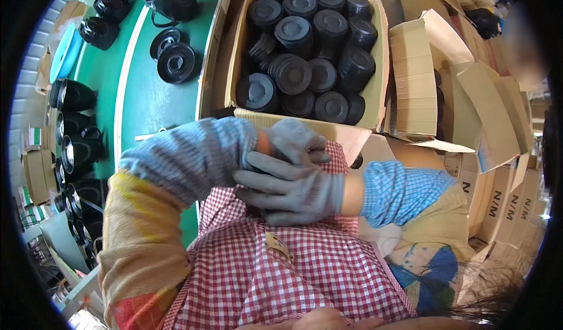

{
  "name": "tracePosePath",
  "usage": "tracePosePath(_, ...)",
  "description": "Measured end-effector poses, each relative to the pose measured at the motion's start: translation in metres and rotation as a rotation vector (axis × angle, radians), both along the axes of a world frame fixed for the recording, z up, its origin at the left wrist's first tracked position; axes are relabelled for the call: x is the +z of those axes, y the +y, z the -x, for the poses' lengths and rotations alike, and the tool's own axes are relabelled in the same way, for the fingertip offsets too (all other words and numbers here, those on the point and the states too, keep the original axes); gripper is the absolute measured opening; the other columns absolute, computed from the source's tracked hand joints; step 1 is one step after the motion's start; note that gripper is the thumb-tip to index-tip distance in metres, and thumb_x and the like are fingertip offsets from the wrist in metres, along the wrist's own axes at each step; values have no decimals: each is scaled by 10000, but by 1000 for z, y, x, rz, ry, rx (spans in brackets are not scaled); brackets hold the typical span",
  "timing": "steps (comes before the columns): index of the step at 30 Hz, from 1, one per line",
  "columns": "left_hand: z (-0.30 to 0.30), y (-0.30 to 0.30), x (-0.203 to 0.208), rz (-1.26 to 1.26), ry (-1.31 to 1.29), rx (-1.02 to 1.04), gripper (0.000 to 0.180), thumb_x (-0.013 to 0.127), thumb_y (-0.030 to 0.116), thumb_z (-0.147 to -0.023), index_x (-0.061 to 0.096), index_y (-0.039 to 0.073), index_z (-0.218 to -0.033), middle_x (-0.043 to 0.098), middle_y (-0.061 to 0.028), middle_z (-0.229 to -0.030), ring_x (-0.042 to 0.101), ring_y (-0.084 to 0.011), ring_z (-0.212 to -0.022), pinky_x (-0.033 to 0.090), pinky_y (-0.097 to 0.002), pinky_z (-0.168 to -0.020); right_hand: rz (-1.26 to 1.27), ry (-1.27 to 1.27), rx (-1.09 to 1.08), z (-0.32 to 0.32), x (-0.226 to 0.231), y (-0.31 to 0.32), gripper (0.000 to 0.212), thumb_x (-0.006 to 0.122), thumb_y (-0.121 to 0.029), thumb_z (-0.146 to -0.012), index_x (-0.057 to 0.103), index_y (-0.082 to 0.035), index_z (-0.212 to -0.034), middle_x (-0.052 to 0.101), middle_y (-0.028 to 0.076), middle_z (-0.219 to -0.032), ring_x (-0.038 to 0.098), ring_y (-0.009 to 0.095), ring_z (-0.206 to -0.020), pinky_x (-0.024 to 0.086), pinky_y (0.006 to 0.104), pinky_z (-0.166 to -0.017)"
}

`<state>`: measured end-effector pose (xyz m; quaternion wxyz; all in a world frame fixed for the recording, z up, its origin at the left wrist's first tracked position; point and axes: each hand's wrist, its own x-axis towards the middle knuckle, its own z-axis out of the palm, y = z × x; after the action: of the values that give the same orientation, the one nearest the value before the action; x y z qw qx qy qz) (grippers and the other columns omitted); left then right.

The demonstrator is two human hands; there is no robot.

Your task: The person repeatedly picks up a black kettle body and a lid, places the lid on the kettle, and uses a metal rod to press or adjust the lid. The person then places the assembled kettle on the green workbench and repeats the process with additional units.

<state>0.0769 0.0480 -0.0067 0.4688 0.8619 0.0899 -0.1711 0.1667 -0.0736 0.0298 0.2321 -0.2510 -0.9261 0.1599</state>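
In front of the red-and-white checked apron my two grey-gloved hands are crossed and touching. My left hand is on the far side, its fingers bent downward and partly covered; what they close on, if anything, is hidden. A strip of bare wrist shows between its glove and the blue-grey sleeve cover. Nearer to me, my right hand lies with fingers stretched out to the left, the upper fingertips by the left wrist. A blue checked sleeve cover wraps that forearm.
Just beyond my hands stands an open carton of stacked black round lids. More open cartons are on the right. A green table at left bears black lids, black pots and a light-blue basin.
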Motion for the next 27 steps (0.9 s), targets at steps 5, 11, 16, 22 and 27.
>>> tracePosePath(5, 55, -21, -26, 404, -657, 389, 341, 672, 269, -964, 663, 135, -1277, 677, -132, -1239, 640, -315, -1199, 495, -437, -1080, 359, -20, 271, -47, -47, 35, 692, 603, -600, -912, 531, -184, -1460, 378, 137, -1593, 353, 394, -1466, 278, 614, -1192)
tracePosePath(11, -1, -13, -22, -112, 4, 26, 382, 636, 434, -959, 698, 91, -1116, 703, -204, -966, 704, -348, -910, 525, -464, -793, 201, -32, 104, 19, -24, -10, 614, 599, -512, -889, 600, -186, -1409, 341, 111, -1630, 201, 351, -1543, 79, 660, -1211)
tracePosePath(16, 40, 0, -18, 81, -185, 153, 406, 625, 332, -978, 600, 145, -1337, 651, -89, -1264, 637, -250, -1195, 509, -395, -1023, -96, 266, 120, -46, -49, 28, 625, 627, -480, -867, 603, -136, -1389, 446, 127, -1549, 402, 374, -1424, 186, 628, -1204)
tracePosePath(22, 58, -19, -47, 435, -16, 438, 408, 658, 427, -954, 677, 91, -1185, 690, -159, -1105, 688, -305, -1055, 530, -427, -919, 114, 36, 258, -16, -43, 20, 715, 618, -604, -836, 550, -267, -1463, 300, 127, -1644, 224, 380, -1533, 131, 666, -1185)
tracePosePath(27, 13, -11, 8, -126, 141, 112, 383, 603, 442, -984, 745, 104, -1097, 735, -149, -1043, 708, -350, -975, 548, -449, -817, 104, 54, 177, 6, -20, 6, 558, 592, -473, -916, 598, -208, -1407, 397, 133, -1582, 296, 389, -1499, 214, 677, -1156)
